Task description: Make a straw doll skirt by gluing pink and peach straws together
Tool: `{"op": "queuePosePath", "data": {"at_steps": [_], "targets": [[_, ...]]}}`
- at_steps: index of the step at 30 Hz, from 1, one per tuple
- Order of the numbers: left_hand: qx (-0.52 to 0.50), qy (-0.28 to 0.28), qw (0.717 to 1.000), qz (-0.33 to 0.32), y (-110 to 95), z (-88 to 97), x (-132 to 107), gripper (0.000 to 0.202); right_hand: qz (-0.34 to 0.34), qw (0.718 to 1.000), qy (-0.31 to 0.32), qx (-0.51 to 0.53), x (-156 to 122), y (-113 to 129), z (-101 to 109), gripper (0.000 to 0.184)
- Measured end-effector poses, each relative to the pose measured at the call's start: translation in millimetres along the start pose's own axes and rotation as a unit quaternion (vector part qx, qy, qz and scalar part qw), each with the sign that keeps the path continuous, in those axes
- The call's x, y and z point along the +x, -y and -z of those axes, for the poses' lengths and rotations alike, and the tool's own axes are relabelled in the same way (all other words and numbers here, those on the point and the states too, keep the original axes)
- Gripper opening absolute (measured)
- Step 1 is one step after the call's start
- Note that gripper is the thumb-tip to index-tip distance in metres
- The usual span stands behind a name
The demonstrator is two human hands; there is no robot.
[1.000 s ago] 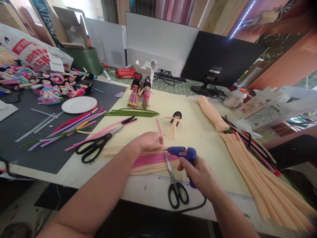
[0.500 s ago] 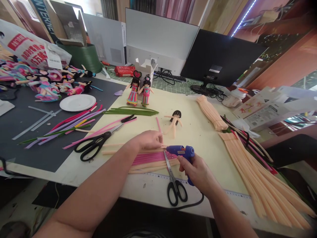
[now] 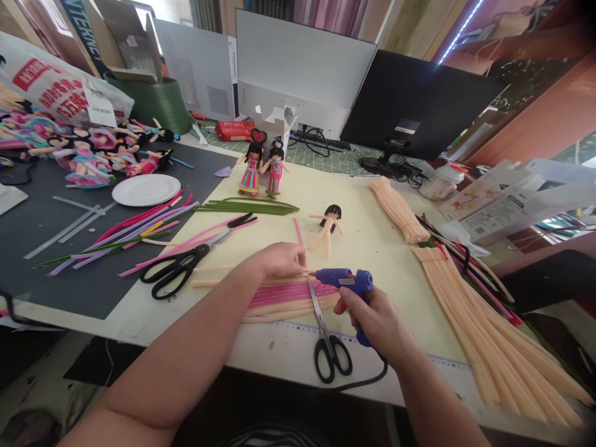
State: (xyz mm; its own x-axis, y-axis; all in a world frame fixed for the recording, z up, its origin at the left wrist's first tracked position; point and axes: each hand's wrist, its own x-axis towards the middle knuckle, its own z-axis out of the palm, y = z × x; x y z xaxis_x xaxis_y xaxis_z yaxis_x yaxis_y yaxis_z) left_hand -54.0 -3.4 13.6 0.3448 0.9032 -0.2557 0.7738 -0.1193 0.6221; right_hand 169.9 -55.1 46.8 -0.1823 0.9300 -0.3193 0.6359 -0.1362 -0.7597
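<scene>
My right hand [image 3: 375, 320] is wrapped round the grip of a blue glue gun [image 3: 347, 280], whose nozzle points left toward my left fingertips. My left hand [image 3: 279, 259] rests with fingers pinched on a peach pipe cleaner [image 3: 214, 282] lying across the yellow mat [image 3: 367, 248]. Just below lies a flat bundle of pink and peach pipe cleaners [image 3: 284, 300]. Small black-handled scissors [image 3: 328, 347] lie under the gun. An undressed doll with black hair [image 3: 328, 223] lies beyond the hands.
Large black scissors [image 3: 179, 267] and loose coloured pipe cleaners [image 3: 125, 233] lie left. Two dressed dolls [image 3: 263, 167] stand at the back, before two monitors. Peach pipe cleaner stacks [image 3: 484, 329] fill the right. A white plate [image 3: 146, 189] and a doll pile [image 3: 79, 155] sit far left.
The glue gun has shifted slightly right and up, its nozzle staying by my left fingertips. My left hand has hardly moved.
</scene>
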Motion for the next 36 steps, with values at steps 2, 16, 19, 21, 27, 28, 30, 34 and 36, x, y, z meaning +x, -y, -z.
{"op": "queuePosePath", "data": {"at_steps": [2, 16, 19, 21, 27, 28, 30, 34, 36], "targets": [[0.000, -0.002, 1.000, 0.002, -0.1, -0.4, 0.3, 0.023, 0.004, 1.000, -0.001, 0.010, 0.3, 0.8, 0.1, 0.036], [0.025, -0.011, 1.000, 0.012, -0.8, -3.2, 1.2, 0.025, -0.003, 1.000, 0.003, -0.019, 5.5, -1.1, -1.7, 0.035], [0.028, -0.014, 0.999, 0.017, -1.0, -4.6, 1.4, 0.024, -0.005, 1.000, 0.002, -0.023, 6.1, 1.0, -2.6, 0.034], [0.030, -0.017, 0.999, 0.017, -1.6, -5.1, 1.2, 0.023, -0.004, 1.000, 0.004, -0.018, 6.5, 2.6, -2.9, 0.033], [0.040, -0.009, 0.999, 0.028, -4.1, -3.9, 1.7, 0.024, 0.000, 1.000, 0.002, -0.019, 6.0, 5.3, -2.1, 0.034], [0.040, -0.009, 0.999, 0.025, -4.2, -3.8, 2.1, 0.024, 0.000, 1.000, 0.002, -0.020, 5.9, 5.3, -2.1, 0.034], [0.040, -0.010, 0.999, 0.018, -3.9, -3.7, 2.6, 0.022, -0.004, 1.000, 0.001, -0.023, 6.1, 4.8, -2.4, 0.034], [0.041, -0.015, 0.999, 0.006, -3.0, -3.9, 2.5, 0.018, -0.006, 1.000, 0.004, -0.027, 7.5, 2.4, -3.5, 0.033], [0.041, -0.017, 0.999, 0.003, -3.1, -3.8, 1.9, 0.017, -0.006, 1.000, 0.008, -0.022, 7.9, 2.0, -3.8, 0.032]]}}
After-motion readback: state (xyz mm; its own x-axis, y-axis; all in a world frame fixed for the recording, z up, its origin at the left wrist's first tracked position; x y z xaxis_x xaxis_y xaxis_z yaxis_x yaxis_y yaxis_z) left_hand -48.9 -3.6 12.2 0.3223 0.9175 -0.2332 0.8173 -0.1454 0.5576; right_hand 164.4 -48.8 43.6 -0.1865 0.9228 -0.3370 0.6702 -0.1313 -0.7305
